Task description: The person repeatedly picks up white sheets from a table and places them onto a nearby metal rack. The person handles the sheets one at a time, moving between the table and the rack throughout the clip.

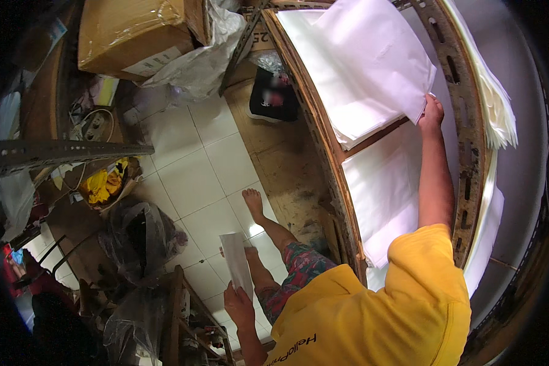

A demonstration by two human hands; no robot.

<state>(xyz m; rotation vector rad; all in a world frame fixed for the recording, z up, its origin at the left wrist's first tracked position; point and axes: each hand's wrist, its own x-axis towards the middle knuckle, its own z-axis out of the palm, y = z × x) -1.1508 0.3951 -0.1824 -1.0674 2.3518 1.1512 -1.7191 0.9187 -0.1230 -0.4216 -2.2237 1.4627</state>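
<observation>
My left hand (240,303) is closed around the lower end of a narrow white strip (236,261), perhaps a folded sheet, upright above the floor. With arm stretched out, my right hand (432,111) pinches the near corner of a large thin white sheet (378,49). That sheet is lifted and curls over a stack of white sheets (323,79) on a wooden shelf. A second white stack (381,189) lies on the shelf nearer to me, partly behind my right arm. Whether the sheets are paper or another thin material, I cannot tell.
A rusty perforated metal upright (463,146) runs along the shelf's right side, with more white sheets (494,104) beyond. At the left are a taped cardboard box (134,36), a metal bar (73,152), yellow cloth (105,185) and clear plastic bags (143,241). A black bag-like item (273,97) sits below the shelf.
</observation>
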